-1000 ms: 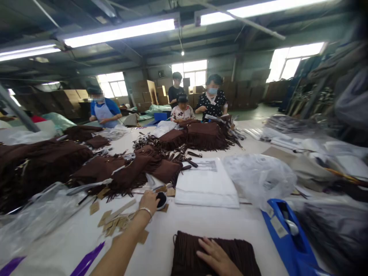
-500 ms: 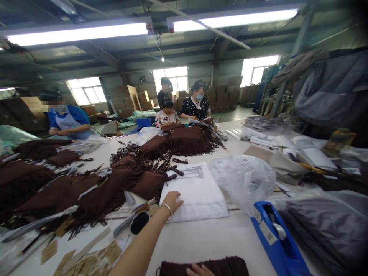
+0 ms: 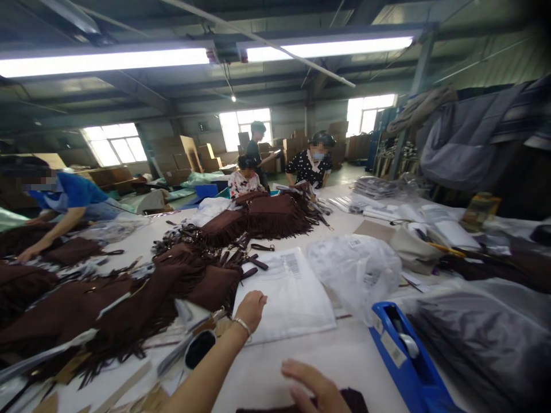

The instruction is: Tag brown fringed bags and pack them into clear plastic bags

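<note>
A stack of flat white plastic bags (image 3: 293,310) with printed text lies on the table before me. On its left part rests my left hand (image 3: 252,310), a bracelet at the wrist, its fingers curled closed at the top plastic bag; the fingertips are partly hidden. Lower down, my right hand (image 3: 316,387) is open with fingers stretched out, holding nothing. It hovers over a dark brown fringed piece (image 3: 356,400) at the bottom edge, mostly out of view. Brown fringed bags (image 3: 219,284) with wrist straps are heaped left of the stack.
A blue tape dispenser (image 3: 407,350) stands at right, beside a crumpled clear plastic bag (image 3: 357,269). Grey wrapped goods (image 3: 477,332) lie beyond it. A round dark disc (image 3: 200,349) and cardboard tags (image 3: 146,398) are near my left forearm. Co-workers (image 3: 312,163) are across the table.
My right hand has lifted off the brown fringed piece and moved up. The left hand's fingers have curled in. At left, a co-worker in blue now leans over, reaching to the brown bags.
</note>
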{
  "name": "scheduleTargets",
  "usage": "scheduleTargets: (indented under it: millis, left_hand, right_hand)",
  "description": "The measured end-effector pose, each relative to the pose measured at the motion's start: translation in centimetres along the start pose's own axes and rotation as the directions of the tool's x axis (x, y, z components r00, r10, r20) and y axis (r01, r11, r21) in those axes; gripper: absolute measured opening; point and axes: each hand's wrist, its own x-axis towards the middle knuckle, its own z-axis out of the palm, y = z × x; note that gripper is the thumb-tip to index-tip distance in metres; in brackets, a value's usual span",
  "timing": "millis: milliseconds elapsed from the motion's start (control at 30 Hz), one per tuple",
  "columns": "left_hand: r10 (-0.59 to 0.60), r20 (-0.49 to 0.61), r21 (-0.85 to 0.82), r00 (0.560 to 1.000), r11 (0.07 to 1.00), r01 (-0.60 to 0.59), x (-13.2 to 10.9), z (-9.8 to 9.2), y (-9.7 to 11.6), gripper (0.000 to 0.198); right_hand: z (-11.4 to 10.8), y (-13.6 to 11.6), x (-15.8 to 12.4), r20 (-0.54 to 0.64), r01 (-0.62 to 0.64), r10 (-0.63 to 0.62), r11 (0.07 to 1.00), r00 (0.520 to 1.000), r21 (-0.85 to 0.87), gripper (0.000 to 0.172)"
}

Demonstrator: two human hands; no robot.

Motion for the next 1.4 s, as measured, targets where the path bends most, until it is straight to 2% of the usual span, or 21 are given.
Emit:
scheduleTargets:
  millis: [67, 133, 200, 267, 400, 467, 533, 567, 633, 700, 767, 867, 967, 1000, 1067, 1133, 1167, 1200, 1233, 1333, 1400]
  left_hand:
    - [0.029, -0.026, -0.014, 0.999, 0.999, -0.03, -0.8, -0.2, 1.8, 0.031]
    - [0.063, -0.033, -0.021, 0.997, 0.998, -0.063, -1.7, -0.3, 3.5, 0.031]
    - [0.071, -0.033, -0.014, 0.997, 0.997, -0.072, -2.6, -0.5, 4.7, 0.03]
    - [0.036, -0.04, 0.011, 0.999, 0.999, -0.035, -3.2, -0.9, 5.1, 0.03]
    - [-0.066, -0.078, 0.078, 0.995, 0.994, 0.072, -3.5, -2.5, 4.7, 0.035]
    - [-0.06, -0.076, 0.099, 0.995, 0.993, 0.067, -3.7, -3.4, 4.8, 0.036]
    - [-0.018, -0.053, 0.106, 0.998, 0.994, 0.024, -4.3, -3.9, 5.6, 0.037]
    - [0.006, -0.04, 0.104, 0.999, 0.995, -0.002, -4.7, -4.1, 6.3, 0.038]
    - [0.062, -0.003, 0.087, 0.998, 0.994, -0.062, -5.7, -4.3, 7.6, 0.039]
    - [0.111, 0.067, 0.055, 0.992, 0.992, -0.114, -6.9, -4.5, 8.4, 0.037]
    - [0.108, 0.138, 0.023, 0.984, 0.993, -0.112, -8.0, -5.1, 7.9, 0.033]
    - [-0.038, 0.147, 0.007, 0.988, 0.999, 0.037, -9.8, -6.5, 4.6, 0.018]
    - [-0.241, 0.067, -0.033, 0.968, 0.969, 0.244, -12.1, -7.5, 0.9, 0.029]
    - [-0.33, 0.055, -0.142, 0.942, 0.932, 0.335, -12.9, -7.3, 0.2, 0.031]
    - [-0.489, 0.119, -0.448, 0.864, 0.75, 0.487, -14.2, -6.3, 0.0, 0.036]
    - [-0.54, 0.258, -0.691, 0.801, 0.477, 0.543, -14.8, -4.3, 1.0, 0.037]
    - [-0.522, 0.315, -0.752, 0.792, 0.371, 0.544, -14.7, -3.2, 1.7, 0.036]
    - [-0.494, 0.35, -0.782, 0.796, 0.313, 0.538, -14.4, -2.1, 2.5, 0.036]
    - [-0.464, 0.381, -0.817, 0.8, 0.237, 0.526, -13.9, -1.1, 3.1, 0.036]
    - [-0.369, 0.439, -0.875, 0.819, 0.032, 0.483, -12.0, 1.2, 4.0, 0.029]
    - [-0.313, 0.475, -0.873, 0.822, -0.054, 0.484, -11.0, 1.9, 3.6, 0.026]
  right_hand:
    - [-0.1, 0.4, 2.6, -0.065, -0.188, 0.204, 0.964, 0.977, 0.189, 0.047]
    - [-0.2, 0.9, 5.3, -0.063, -0.374, 0.445, 0.814, 0.893, 0.444, 0.057]
    - [-0.3, 1.7, 7.4, -0.068, -0.439, 0.57, 0.698, 0.819, 0.566, 0.054]
    - [-0.5, 2.6, 8.2, -0.121, -0.439, 0.603, 0.689, 0.788, 0.576, 0.041]
    - [-1.3, 2.8, 5.9, -0.2, -0.424, 0.599, 0.728, 0.775, 0.539, 0.033]
    - [-1.9, 1.4, 4.1, -0.236, -0.35, 0.497, 0.811, 0.835, 0.469, 0.032]
    - [-2.5, -0.7, 3.2, -0.307, -0.166, 0.224, 0.965, 0.925, 0.205, 0.033]
    - [-3.0, -1.7, 3.2, -0.319, -0.062, 0.058, 0.998, 0.946, -0.003, 0.035]
    - [-4.1, -2.8, 3.9, -0.252, 0.033, -0.147, 0.912, 0.957, -0.408, 0.041]
    - [-5.6, -2.3, 4.8, -0.188, -0.05, -0.075, 0.811, 0.979, -0.583, 0.039]
    - [-7.4, -0.7, 4.8, -0.197, -0.144, 0.027, 0.78, 0.98, -0.609, 0.038]
    - [-9.5, 1.8, 2.1, -0.277, -0.254, 0.1, 0.757, 0.956, -0.602, 0.045]
    - [-9.9, 3.3, -2.1, -0.388, -0.328, 0.128, 0.794, 0.913, -0.511, 0.054]
    - [-9.5, 3.7, -3.4, -0.445, -0.355, 0.162, 0.848, 0.881, -0.393, 0.055]
    - [-8.3, 4.7, -5.3, -0.577, -0.371, 0.335, 0.927, 0.745, 0.059, 0.058]
    - [-7.2, 5.7, -6.1, -0.586, -0.279, 0.552, 0.824, 0.593, 0.493, 0.063]
    - [-6.8, 6.2, -6.2, -0.562, -0.227, 0.62, 0.756, 0.547, 0.613, 0.065]
    - [-6.6, 6.7, -6.1, -0.543, -0.192, 0.652, 0.715, 0.529, 0.672, 0.066]
    - [-6.5, 7.1, -6.0, -0.526, -0.169, 0.657, 0.697, 0.54, 0.697, 0.063]
    - [-6.3, 8.0, -5.8, -0.406, -0.115, 0.669, 0.591, 0.622, 0.799, 0.046]
    - [-5.9, 8.4, -6.5, -0.309, -0.127, 0.694, 0.501, 0.65, 0.856, 0.033]
